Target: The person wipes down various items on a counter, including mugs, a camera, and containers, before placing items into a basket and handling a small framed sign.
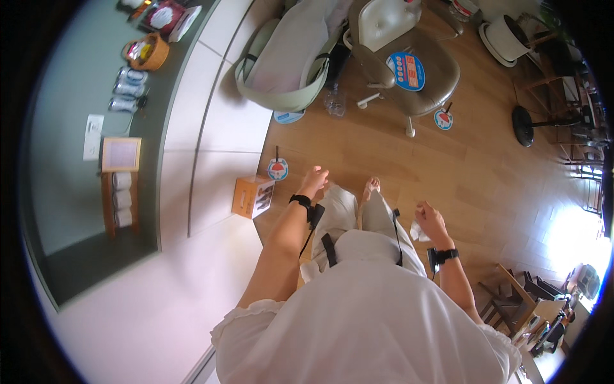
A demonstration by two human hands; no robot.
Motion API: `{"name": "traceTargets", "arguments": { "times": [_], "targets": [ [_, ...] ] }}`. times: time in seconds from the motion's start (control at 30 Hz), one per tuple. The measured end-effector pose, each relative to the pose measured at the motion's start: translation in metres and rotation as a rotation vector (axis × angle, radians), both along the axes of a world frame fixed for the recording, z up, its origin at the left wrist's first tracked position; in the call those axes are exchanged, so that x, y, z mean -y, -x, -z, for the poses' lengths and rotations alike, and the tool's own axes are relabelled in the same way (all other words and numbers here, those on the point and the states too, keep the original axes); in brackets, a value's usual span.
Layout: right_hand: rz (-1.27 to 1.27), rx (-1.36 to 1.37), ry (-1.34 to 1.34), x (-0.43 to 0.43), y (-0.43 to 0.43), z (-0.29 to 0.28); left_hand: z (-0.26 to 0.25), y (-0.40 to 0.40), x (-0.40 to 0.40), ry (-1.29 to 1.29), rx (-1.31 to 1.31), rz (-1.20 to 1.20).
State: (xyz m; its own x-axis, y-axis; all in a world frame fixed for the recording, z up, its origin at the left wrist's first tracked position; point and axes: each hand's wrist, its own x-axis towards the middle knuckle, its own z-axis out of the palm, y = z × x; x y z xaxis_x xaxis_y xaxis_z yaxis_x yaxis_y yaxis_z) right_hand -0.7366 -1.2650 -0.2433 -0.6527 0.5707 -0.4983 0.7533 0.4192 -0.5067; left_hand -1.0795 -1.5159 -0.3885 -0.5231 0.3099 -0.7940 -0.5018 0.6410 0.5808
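Observation:
My left hand (315, 178) hangs in front of my left thigh, its fingers loosely bent with nothing visible in them. A black band with a small device (312, 215) sits on that wrist. Nearest to this hand is an orange-and-white cardboard box (250, 197) on the floor against the white cabinet. Out to the right hangs my right hand (431, 222), fingers curled. A piece of white cloth or paper (419, 232) shows beside its palm; whether I grip it is unclear. Another black wrist device (442, 257) is strapped on that arm.
A tan office chair (431, 72) holding a blue round sign stands ahead. Left of it is a pale green cushioned seat (280, 91) near a clear plastic bottle (335, 102). A white cabinet wall (225, 115) runs along my left. Right lie a black round stand base (523, 126) and a wooden table (515, 283).

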Motion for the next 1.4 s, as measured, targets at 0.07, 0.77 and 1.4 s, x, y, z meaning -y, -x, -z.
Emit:
{"name": "traceTargets", "arguments": {
  "times": [0.07, 0.77, 1.4],
  "targets": [
    [0.066, 0.018, 0.028, -0.021, 0.021, 0.004, 0.011, 0.046, -0.056, -0.014, 0.060, 0.020],
    [1.072, 0.547, 0.305, 0.053, 0.037, 0.007, 0.459, 0.265, -0.265, 0.118, 0.318, -0.390],
    [0.144, 0.201, 0.011, -0.081, 0.176, -0.006, 0.134, 0.158, -0.166, 0.006, -0.147, 0.473]
  ]
}}
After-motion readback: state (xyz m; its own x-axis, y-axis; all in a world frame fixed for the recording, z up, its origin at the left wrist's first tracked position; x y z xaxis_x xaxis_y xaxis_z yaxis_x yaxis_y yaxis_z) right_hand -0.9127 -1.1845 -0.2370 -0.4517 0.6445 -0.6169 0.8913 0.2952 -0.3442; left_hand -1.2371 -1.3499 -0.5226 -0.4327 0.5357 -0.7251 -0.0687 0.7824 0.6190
